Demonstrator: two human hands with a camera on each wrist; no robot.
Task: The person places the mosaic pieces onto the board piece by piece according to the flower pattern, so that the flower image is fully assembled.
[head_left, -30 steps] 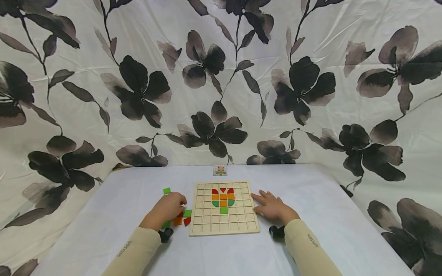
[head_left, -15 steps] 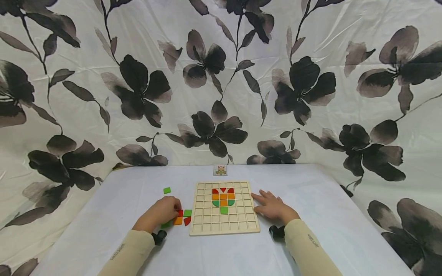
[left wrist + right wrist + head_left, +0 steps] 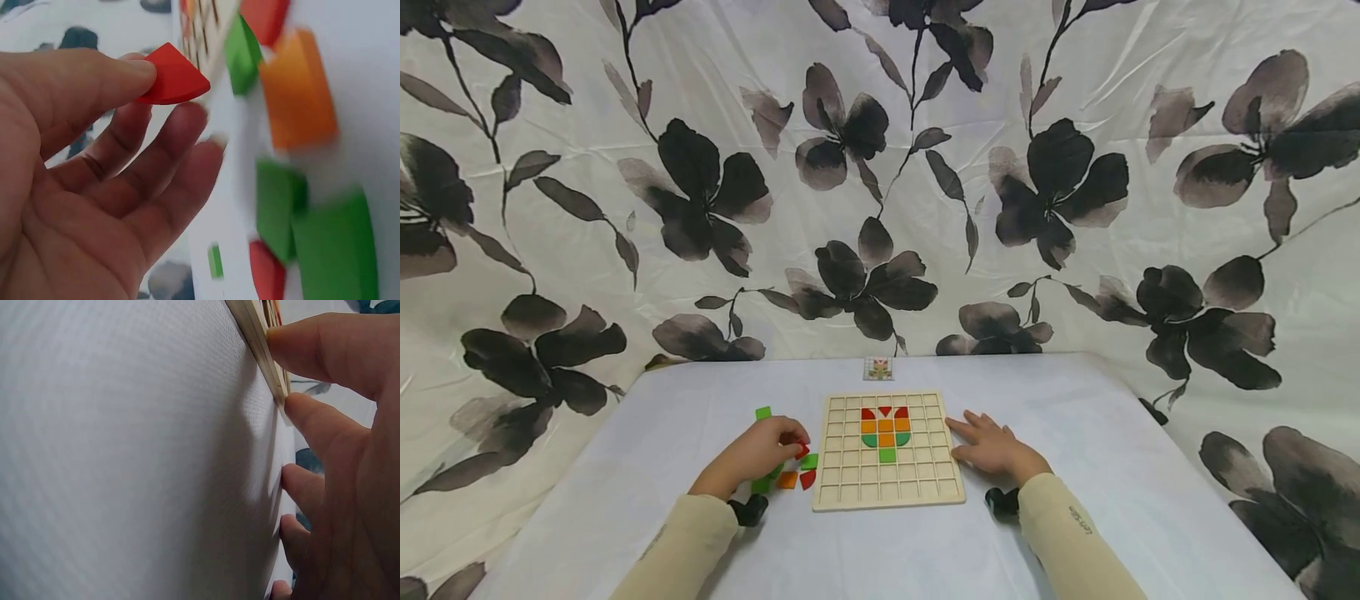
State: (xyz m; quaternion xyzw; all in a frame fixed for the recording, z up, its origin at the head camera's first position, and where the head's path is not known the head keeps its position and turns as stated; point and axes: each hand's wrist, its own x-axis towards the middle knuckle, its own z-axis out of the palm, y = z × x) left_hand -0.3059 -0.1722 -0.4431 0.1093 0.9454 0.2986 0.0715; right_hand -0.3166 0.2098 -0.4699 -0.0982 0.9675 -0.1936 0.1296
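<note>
My left hand (image 3: 758, 447) pinches a red quarter-circle tile (image 3: 175, 76) between thumb and forefinger, over the loose tiles left of the wooden grid board (image 3: 847, 487); its other fingers are loosely bent behind the tile. On the board, red, orange and green tiles form a tulip-like figure, with orange squares (image 3: 886, 426) in its middle and a green square (image 3: 887, 456) below. My right hand (image 3: 996, 450) lies at the board's right side with fingers spread. Its thumb and forefinger touch the board's edge (image 3: 265, 359) in the right wrist view.
Loose tiles lie left of the board: an orange one (image 3: 787, 480), a red quarter-circle (image 3: 808, 478) and several green ones (image 3: 761, 485). Farther back lies another green square (image 3: 763, 412). A small pattern card (image 3: 878, 369) sits at the white table's far edge, before a floral cloth.
The left hand has drawn back left to the loose tiles, picked up the red quarter-circle there and moved slightly right with it. The right hand and board have stayed put.
</note>
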